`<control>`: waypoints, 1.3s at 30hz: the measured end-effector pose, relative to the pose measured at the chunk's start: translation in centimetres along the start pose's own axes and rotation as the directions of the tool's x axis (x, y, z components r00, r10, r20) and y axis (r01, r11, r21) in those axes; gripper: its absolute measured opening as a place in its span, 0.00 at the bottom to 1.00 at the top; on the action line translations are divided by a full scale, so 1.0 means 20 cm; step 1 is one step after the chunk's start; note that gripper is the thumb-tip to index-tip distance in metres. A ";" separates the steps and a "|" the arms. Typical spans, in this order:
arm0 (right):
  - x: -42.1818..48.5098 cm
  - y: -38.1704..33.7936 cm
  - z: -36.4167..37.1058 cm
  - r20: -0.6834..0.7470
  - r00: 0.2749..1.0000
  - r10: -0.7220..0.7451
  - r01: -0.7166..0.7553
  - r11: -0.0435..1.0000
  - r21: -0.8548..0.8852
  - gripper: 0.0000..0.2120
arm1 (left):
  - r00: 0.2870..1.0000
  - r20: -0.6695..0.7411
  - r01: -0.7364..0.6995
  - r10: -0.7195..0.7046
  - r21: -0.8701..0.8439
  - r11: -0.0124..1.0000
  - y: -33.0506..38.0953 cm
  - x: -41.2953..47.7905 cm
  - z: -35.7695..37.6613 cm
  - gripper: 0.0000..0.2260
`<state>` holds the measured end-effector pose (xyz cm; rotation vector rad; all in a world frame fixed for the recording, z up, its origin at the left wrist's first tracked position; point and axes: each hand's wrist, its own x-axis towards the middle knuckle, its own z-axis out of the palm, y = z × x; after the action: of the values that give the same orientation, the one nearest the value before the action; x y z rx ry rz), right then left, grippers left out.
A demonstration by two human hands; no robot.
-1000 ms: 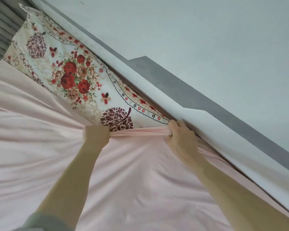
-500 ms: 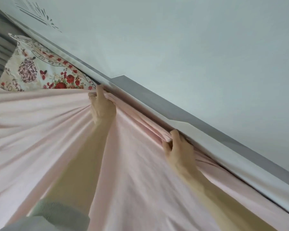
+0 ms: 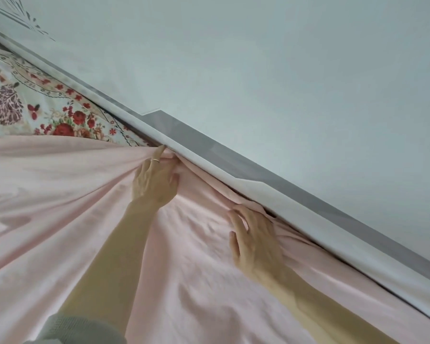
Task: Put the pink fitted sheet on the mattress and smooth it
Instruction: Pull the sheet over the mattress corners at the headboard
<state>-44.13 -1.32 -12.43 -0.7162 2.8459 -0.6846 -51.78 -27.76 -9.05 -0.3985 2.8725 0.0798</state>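
Sheet [image 3: 60, 199] now drawn further up over floral mattress [image 3: 35, 105] since a second ago, edge reaching headboard [image 3: 246, 184]; tucking nearly started. Pink, fanned in creases (unsmoothed). Left hand [image 3: 154, 184] pinching gathered edge at the gap; right hand [image 3: 253, 239] released, pressing flat, fingers spread.

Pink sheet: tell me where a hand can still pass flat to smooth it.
Free: the wide stretch of pink sheet outside the left hand, and the patch between both forearms. Crowded: the bunched edge along the grey-striped wall trim, where the right hand presses.
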 end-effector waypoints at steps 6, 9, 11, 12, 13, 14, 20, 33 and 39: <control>0.19 -0.02 -0.02 0.339 0.863 0.373 -0.425 0.901 0.091 0.20 | 0.990 -0.092 -0.102 0.109 0.077 0.992 0.07 0.00 0.08 0.12; 0.30 -0.01 -0.05 0.530 0.788 0.311 -0.482 0.849 0.218 0.22 | 0.995 0.002 -0.100 0.100 0.149 0.984 0.09 -0.01 0.08 0.19; 0.31 -0.01 -0.06 0.560 0.778 0.285 -0.463 0.862 0.205 0.26 | 0.992 0.120 0.018 -0.037 0.161 0.987 0.08 0.00 0.07 0.19; 0.31 -0.01 -0.06 0.550 0.783 0.290 -0.454 0.871 0.188 0.26 | 0.982 0.161 0.081 -0.103 0.141 0.987 0.09 0.01 0.07 0.19; 0.29 -0.01 -0.06 0.529 0.793 0.302 -0.444 0.881 0.162 0.27 | 0.973 0.180 0.123 -0.145 0.126 0.984 0.09 0.01 0.07 0.20; 0.28 -0.02 -0.06 0.509 0.799 0.320 -0.440 0.888 0.132 0.28 | 0.969 0.186 0.142 -0.162 0.120 0.983 0.10 0.02 0.07 0.20; 0.29 -0.05 -0.04 0.539 0.741 0.400 -0.502 0.863 0.049 0.35 | 0.951 0.209 0.234 -0.228 -0.003 0.972 0.18 0.04 0.15 0.21; 0.28 -0.35 0.18 0.249 0.853 -0.459 0.492 0.866 -0.089 0.30 | 0.808 0.039 0.565 -0.587 -0.330 0.756 -0.31 -0.79 0.48 0.25; 0.51 -0.45 0.30 0.256 0.898 -0.359 0.423 0.864 -0.273 0.24 | 0.658 0.179 0.742 -0.732 -0.325 0.587 -0.68 -0.78 0.51 0.25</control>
<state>-48.03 -15.59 -13.78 -1.3618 2.6707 -0.1617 -31.06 -35.94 -15.34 -1.6218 2.3944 0.4767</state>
